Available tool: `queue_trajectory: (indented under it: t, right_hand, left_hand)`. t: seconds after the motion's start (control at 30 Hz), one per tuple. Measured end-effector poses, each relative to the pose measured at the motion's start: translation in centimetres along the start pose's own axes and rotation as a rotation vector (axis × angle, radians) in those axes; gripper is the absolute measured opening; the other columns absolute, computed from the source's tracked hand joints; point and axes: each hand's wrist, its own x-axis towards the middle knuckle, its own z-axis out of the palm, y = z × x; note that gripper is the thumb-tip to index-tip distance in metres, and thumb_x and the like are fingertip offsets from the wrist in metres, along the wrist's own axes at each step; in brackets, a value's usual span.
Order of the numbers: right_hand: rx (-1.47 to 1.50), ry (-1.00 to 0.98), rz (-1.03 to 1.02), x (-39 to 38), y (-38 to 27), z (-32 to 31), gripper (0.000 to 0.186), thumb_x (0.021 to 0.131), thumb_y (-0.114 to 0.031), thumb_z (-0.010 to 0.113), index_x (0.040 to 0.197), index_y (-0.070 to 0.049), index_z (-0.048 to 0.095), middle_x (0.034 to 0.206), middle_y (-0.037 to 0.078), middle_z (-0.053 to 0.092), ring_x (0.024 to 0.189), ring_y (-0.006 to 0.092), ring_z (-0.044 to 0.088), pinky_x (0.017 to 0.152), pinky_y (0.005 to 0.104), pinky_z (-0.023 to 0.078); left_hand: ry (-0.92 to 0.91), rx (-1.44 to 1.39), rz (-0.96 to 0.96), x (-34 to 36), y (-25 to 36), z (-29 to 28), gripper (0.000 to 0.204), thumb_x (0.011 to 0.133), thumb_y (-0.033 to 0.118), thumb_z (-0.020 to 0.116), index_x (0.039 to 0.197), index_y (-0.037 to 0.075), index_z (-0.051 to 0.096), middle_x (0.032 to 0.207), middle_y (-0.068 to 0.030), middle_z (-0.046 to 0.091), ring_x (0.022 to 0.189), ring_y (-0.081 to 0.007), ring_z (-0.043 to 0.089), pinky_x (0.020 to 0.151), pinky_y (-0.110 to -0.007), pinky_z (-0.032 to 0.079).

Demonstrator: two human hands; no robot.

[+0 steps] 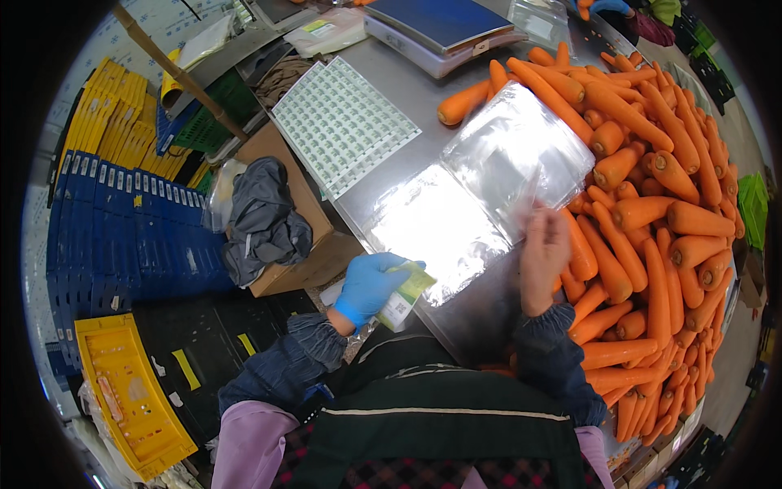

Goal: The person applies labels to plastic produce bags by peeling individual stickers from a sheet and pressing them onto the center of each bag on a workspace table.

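Note:
My left hand (366, 289), in a blue glove, is closed on a green-and-white printed packet (410, 295) with a barcode, low at the table's near edge. My right hand (544, 253), bare and smeared by motion, is over the right side of a stack of shiny clear plastic bags (428, 240); I cannot make out whether its fingers grip the film. A large pile of orange carrots (631, 261) lies right beside that hand. Beyond the bags, a sheet of small green-and-white stickers (346, 122) rests on the steel table (468, 326).
A scale (444, 28) stands at the back. Left are a cardboard box (281, 273) with grey cloth (265, 216), stacked blue crates (114, 236), a yellow crate (130, 391) and a bamboo pole (179, 73). Another person's blue-gloved hand (607, 6) appears at top right.

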Motion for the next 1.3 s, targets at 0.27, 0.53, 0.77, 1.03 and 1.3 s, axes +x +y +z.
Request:
queue_trajectory:
  t: [0.27,0.53,0.77,1.03,1.3]
  right_hand:
    - [-0.462,-0.355,-0.495,-3.7,-0.1,-0.1,0.017,0.084,-0.005,0.058,0.1,-0.002,0.06,0.095,0.016,0.06,0.085,0.0298,0.057,0.076,0.0376,0.047]
    - [-0.894,-0.713,-0.65,-4.8,3.4,2.6,0.047,0.084,-0.03,0.061,0.123,-0.005,0.057,0.136,0.015,0.046,0.126,0.0336,0.04,0.104,0.0478,0.031]
    - [-0.9,-0.65,-0.664,-4.2,3.2,1.9,0.041,0.084,-0.027,0.062,0.118,-0.005,0.059,0.134,0.015,0.048,0.125,0.0332,0.041,0.103,0.0468,0.032]
    - [-0.565,-0.601,-0.509,-3.7,3.6,0.3,0.018,0.068,-0.003,0.074,0.085,-0.005,0.069,0.112,0.008,0.066,0.115,0.0334,0.052,0.094,0.04,0.041]
    - [-0.467,-0.434,-0.313,-3.6,4.6,1.0,0.008,0.079,-0.009,0.063,0.085,-0.006,0.066,0.095,0.011,0.066,0.091,0.0291,0.059,0.081,0.0377,0.045]
  left_hand:
    - [0.197,0.248,0.002,6.3,2.6,4.5,0.043,0.076,0.038,0.071,0.062,-0.001,0.06,0.057,-0.0141,0.057,0.053,-0.0194,0.057,0.052,-0.034,0.044]
    - [0.02,0.474,-0.102,8.7,0.4,2.1,0.051,0.077,0.047,0.067,0.083,-0.004,0.068,0.074,-0.0176,0.067,0.063,-0.023,0.064,0.061,-0.034,0.05]
    - [-0.548,0.406,-0.172,-0.6,2.4,-5.1,0.027,0.08,0.021,0.072,0.093,-0.002,0.069,0.082,-0.0106,0.068,0.076,-0.012,0.063,0.071,-0.026,0.049]
    - [-0.285,-0.032,-0.212,-4.8,-1.9,-5.5,0.031,0.088,0.019,0.066,0.11,-0.003,0.063,0.091,-0.0064,0.068,0.081,-0.0095,0.06,0.075,-0.025,0.049]
    - [-0.426,0.073,-0.045,-4.3,0.1,-3.7,0.032,0.088,0.019,0.064,0.11,-0.004,0.062,0.092,-0.0089,0.067,0.082,-0.0116,0.06,0.074,-0.027,0.048]
